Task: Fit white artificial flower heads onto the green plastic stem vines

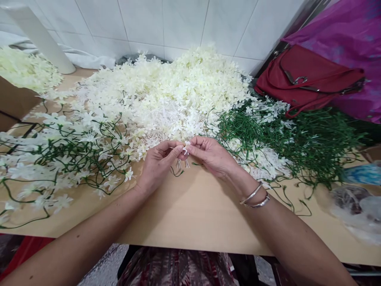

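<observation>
My left hand [157, 165] and my right hand [210, 155] meet over the wooden table [193, 214], fingertips pinched together on a small white artificial flower [186, 147]. A thin green stem [178, 171] hangs just below the fingers. Behind them lies a big heap of loose cream flower heads [178, 87]. To the left are finished green stems with white blossoms [59, 159]. On the right sits a pile of bare green stems [297, 139]. My right wrist wears silver bangles [256, 196].
A red handbag [306, 77] rests at the back right against purple fabric [351, 35]. Crumpled plastic bags [357, 198] lie at the right edge. A white tube [38, 39] and a cardboard box [14, 103] with more flowers stand at the far left. White tiles form the wall.
</observation>
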A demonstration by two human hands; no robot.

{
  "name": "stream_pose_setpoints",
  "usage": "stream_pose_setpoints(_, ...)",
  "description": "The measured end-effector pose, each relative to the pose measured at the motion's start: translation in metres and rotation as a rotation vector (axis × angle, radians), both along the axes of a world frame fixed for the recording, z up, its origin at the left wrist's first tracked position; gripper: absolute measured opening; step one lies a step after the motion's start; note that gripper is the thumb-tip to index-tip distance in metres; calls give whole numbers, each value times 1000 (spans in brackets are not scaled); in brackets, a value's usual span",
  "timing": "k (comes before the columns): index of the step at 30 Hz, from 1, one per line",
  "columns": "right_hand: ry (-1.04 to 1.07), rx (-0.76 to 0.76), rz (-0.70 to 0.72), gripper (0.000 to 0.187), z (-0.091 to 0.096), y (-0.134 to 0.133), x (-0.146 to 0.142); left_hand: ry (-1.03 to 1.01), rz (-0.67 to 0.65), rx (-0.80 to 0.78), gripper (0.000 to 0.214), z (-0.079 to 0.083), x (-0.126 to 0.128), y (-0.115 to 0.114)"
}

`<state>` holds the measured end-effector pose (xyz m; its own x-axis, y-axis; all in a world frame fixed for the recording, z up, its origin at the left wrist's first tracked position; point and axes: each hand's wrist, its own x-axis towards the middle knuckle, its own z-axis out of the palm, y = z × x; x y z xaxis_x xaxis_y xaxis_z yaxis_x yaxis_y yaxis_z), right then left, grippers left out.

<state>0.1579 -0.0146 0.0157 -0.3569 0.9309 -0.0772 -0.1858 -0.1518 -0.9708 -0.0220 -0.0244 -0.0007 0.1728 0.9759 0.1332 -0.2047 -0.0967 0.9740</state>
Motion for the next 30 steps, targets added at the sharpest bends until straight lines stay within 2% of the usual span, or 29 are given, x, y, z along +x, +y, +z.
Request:
stream_pose_setpoints(5,61,0,58,35,1,5,11,-49,-37,-26,23,4,5,-5)
stream_pose_setpoints(14,1,-10,108,36,1,8,17,-30,-73,-70,26,7,6,-3)
stream_pose_setpoints(30,-69,-8,67,36,2,5,11,8,-32,-38,27,4,5,-5)
